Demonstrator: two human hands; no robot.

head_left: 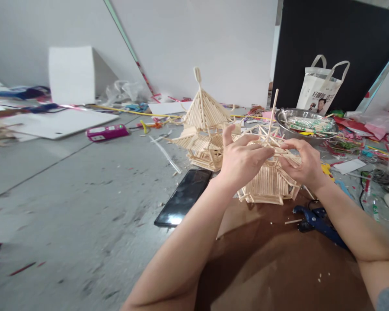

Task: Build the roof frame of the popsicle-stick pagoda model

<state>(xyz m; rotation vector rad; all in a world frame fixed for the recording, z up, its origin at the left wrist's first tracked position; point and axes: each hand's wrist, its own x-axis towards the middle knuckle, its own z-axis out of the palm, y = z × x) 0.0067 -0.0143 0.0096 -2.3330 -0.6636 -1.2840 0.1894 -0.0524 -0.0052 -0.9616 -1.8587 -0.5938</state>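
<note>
A small wooden-stick model (268,183) stands on a brown sheet (272,255), with loose sticks crossing at its top. My left hand (243,160) pinches the sticks at that top, fingers curled. My right hand (303,164) grips the model's upper right edge, fingers closed on the sticks. One thin stick (272,110) rises upright between my hands. Behind them stands a taller finished stick pagoda (203,125) with a pointed roof.
A black phone (184,196) lies left of my left forearm. Blue pliers (317,220) rest under my right forearm. A metal bowl (306,123) of sticks, a white tote bag (320,88), a pink box (106,131) and white boards (56,123) lie about the littered grey floor.
</note>
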